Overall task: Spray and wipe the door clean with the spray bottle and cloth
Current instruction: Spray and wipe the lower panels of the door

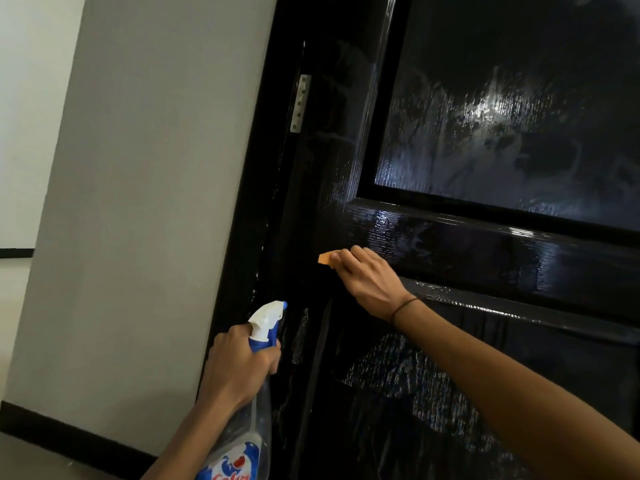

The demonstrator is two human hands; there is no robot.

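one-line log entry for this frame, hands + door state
left hand: grips spray bottle, nozzle toward door | right hand: presses orange cloth on door | door: wet streaks

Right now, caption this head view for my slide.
Right hand presses an orange cloth against the glossy black door while the left hand grips the spray bottle.

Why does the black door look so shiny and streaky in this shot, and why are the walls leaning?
Head view: a light glares off the wet door, brightest on its upper panel, showing smeared streaks; the wide-angle lens tilts the wall; the room is dim, yet the right hand and orange cloth stay sharp.
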